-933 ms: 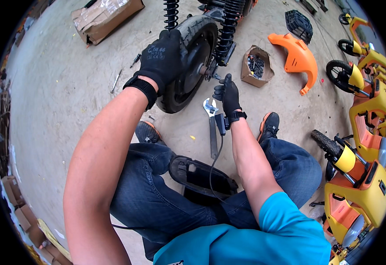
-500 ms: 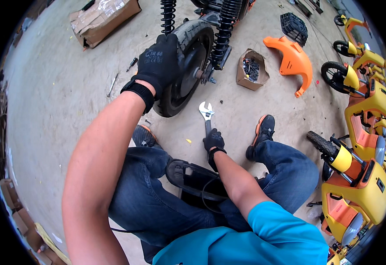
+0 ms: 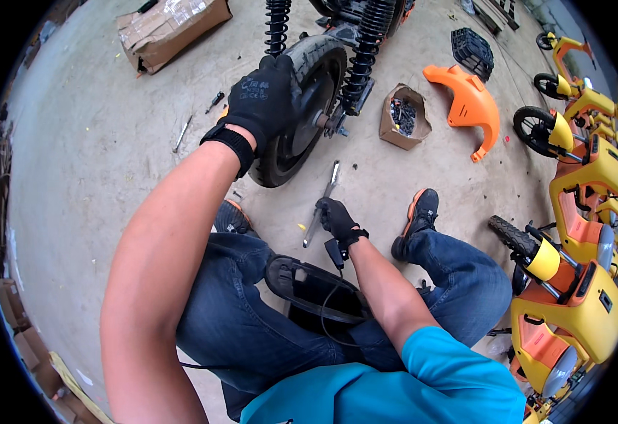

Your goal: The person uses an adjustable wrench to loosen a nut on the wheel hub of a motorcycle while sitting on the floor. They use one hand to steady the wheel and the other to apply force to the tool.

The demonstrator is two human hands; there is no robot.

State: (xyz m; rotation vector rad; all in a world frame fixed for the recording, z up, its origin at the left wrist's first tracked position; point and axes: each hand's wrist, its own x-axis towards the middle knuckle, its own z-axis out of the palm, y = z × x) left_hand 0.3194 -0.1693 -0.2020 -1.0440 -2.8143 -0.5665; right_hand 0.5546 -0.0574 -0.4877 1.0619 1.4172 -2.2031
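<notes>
My left hand (image 3: 261, 99), in a black glove, is closed over the left side of the tyre (image 3: 325, 58) of an upright wheel between two black coil springs. The fingertips are partly hidden behind the glove's back. In my right hand (image 3: 337, 218), also gloved, is an adjustable wrench (image 3: 333, 177) with a silver head and grey handle. The wrench is seen edge-on, its head pointing away from me toward the wheel and its handle end sticking out below my fingers. Wrench and axle bolt (image 3: 342, 131) are apart.
Right of the wheel stands an open cardboard box (image 3: 405, 133) of small dark parts, beside an orange fender (image 3: 473, 102) and a black grate-like piece (image 3: 473, 53). A taped carton (image 3: 174, 32) and a thin metal tool (image 3: 181, 134) lie left. Yellow bikes (image 3: 570, 304) line the right.
My right hand has turned the wrench from flat to edge-on and shifted slightly left, its grip nearer the middle of the handle. My left hand stays on the tyre.
</notes>
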